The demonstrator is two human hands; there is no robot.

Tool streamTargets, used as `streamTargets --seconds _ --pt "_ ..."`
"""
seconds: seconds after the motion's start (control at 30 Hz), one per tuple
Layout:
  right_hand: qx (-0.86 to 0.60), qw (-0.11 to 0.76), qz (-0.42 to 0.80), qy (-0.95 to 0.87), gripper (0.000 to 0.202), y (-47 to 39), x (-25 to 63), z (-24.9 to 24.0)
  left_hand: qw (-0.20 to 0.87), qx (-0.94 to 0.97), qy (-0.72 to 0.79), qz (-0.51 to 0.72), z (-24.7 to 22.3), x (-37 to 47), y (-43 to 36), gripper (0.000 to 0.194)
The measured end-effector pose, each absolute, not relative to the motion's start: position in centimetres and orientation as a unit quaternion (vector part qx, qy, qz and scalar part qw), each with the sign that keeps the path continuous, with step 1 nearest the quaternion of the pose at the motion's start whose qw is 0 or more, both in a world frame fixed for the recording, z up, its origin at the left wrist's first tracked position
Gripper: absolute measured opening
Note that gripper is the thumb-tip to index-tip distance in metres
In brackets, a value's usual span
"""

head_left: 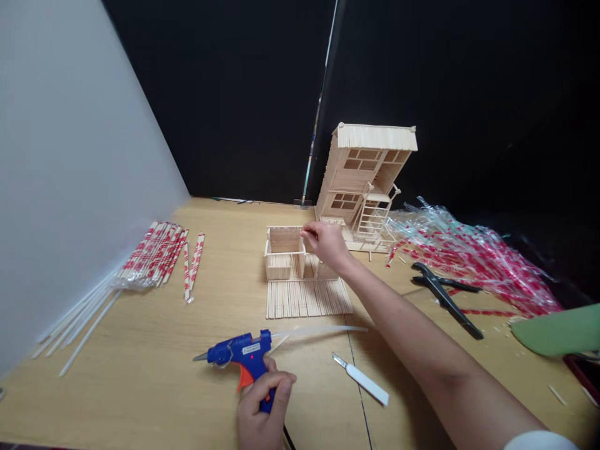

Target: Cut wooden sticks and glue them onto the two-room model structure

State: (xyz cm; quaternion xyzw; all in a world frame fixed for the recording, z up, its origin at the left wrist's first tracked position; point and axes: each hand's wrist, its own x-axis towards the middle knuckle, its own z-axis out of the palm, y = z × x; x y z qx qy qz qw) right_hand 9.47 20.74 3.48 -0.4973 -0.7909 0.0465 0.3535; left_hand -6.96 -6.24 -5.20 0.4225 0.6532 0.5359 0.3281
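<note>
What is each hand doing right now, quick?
Left hand: closed around the handle of the blue glue gun.
Right hand: fingertips pinched at the wall of the small stick house; anything held there cannot be told.

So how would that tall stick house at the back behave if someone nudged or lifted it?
The tall stick house probably weighs little, being built of thin wooden sticks. It looks apt to tip: it stands tall on a small base. Likely fragile too, since its ladder and railings are single slender sticks.

head view looks down, close over table (pixel 140 350).
</note>
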Motion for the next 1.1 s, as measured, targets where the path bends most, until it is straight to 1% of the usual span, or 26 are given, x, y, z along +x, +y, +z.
streamTargets --seconds 0.17,0.3,0.43,0.63,0.87,1.1 --pt "-0.493 0.374 0.063 -0.783 0.010 20.4 9.4 3.6 0.298 0.423 0.666 0.537 -5.3 -6.8 -6.2 0.042" --pt "-0.492 0.399 0.088 -0.769 0.008 19.9 9.3 3.9 0.298 0.423 0.661 0.544 -5.3 -6.9 -6.2 0.044" --pt "-0.504 0.416 0.125 -0.747 0.013 19.5 9.5 4.7 0.308 0.421 0.662 0.539 -5.3 -7.0 -6.1 0.047" --pt "-0.512 0.408 0.161 -0.739 0.010 19.6 9.8 5.3 0.320 0.415 0.665 0.532 -5.2 -7.0 -6.2 0.047" --pt "-0.515 0.404 0.159 -0.740 0.010 20.0 9.6 4.9 0.309 0.418 0.658 0.545 -5.3 -6.9 -6.1 0.046" --pt "-0.502 0.414 0.164 -0.742 0.008 20.2 9.5 4.6 0.314 0.415 0.670 0.530 -5.3 -7.0 -6.2 0.046"
